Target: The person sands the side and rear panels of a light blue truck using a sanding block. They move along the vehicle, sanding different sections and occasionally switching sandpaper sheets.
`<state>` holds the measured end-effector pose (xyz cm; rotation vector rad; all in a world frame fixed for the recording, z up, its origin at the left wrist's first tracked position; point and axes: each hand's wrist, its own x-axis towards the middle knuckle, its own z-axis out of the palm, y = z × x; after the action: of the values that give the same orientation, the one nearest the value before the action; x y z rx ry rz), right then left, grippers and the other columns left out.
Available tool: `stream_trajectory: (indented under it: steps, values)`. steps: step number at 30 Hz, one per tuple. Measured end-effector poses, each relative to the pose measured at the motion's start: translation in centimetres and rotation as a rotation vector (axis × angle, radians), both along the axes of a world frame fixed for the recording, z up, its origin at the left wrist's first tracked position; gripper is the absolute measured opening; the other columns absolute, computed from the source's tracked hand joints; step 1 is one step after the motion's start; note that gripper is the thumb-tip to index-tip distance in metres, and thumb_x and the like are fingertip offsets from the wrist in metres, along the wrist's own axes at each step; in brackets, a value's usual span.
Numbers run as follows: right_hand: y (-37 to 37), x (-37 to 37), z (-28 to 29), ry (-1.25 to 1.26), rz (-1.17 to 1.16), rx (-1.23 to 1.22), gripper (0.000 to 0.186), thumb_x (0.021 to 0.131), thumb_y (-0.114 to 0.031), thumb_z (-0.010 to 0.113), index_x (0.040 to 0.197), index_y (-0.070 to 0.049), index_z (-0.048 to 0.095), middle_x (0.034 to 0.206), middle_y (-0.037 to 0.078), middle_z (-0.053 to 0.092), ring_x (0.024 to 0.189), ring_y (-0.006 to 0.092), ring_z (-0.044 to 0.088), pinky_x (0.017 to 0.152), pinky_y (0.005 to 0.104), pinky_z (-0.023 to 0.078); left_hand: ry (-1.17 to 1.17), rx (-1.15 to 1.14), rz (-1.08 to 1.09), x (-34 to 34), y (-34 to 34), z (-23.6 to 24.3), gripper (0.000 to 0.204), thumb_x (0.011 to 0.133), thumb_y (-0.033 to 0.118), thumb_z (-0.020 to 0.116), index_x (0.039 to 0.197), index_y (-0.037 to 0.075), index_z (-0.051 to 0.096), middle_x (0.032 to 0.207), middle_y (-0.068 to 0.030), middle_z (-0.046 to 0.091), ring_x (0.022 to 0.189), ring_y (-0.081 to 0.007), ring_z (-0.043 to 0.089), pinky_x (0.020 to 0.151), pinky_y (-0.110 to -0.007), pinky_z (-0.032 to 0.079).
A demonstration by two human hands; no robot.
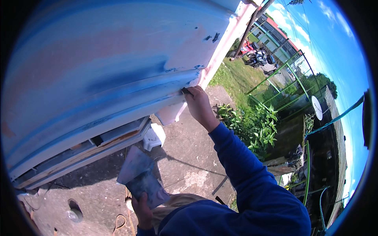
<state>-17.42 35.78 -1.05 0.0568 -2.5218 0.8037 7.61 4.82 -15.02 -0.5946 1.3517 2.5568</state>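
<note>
A large panel, light blue with pinkish smears and a darker blue patch, fills the upper left. At its lower right corner, my right hand pinches a small dark flat piece against the surface. Fingers hide much of that piece, and I cannot tell its exact kind. Lower down, in front of my body, my left hand grips a flat board by its near edge. Pale pinkish and grey-green smears cover the board.
Beneath the panel runs a long framed ledge, with a white plastic stool beside its end. A clear container and a tan cord lie on the concrete. Rightward are a leafy bush, a green mesh gate and parked motorcycles.
</note>
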Motion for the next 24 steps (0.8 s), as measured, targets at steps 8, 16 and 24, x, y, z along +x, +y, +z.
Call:
stream_trajectory:
  steps: [8,16,24]
  values:
    - [-0.7,4.0,-0.7,0.026,0.148,-0.017,0.022,0.091,-0.006,0.059,0.107,0.004,0.070,0.098,0.021,0.063,0.092,0.0372,0.063,0.083,0.0423,0.052,-0.063,0.005,-0.174,-0.9,1.9,2.7,0.051,0.095,0.008,0.056,0.143,-0.005,0.045,0.131,-0.0150,0.059,0.120,-0.0264,0.060,0.104,-0.040,0.048]
    - [5.4,5.5,0.9,0.014,-0.128,-0.118,0.019,0.095,-0.005,0.060,0.110,0.001,0.070,0.076,0.011,0.061,0.066,0.0169,0.055,0.060,0.0317,0.043,-0.019,-0.099,-0.206,-1.1,2.3,4.3,0.044,0.096,0.010,0.057,0.137,-0.005,0.050,0.125,-0.0132,0.062,0.113,-0.0234,0.063,0.097,-0.038,0.051]
    - [4.1,3.8,1.3,-0.135,-0.159,-0.341,0.023,0.096,-0.005,0.057,0.115,0.002,0.066,0.085,0.017,0.062,0.069,0.0210,0.059,0.064,0.0342,0.047,0.058,-0.074,-0.271,-3.5,2.4,5.6,0.037,0.097,0.011,0.058,0.130,-0.004,0.055,0.118,-0.0094,0.064,0.105,-0.0177,0.061,0.091,-0.033,0.049]
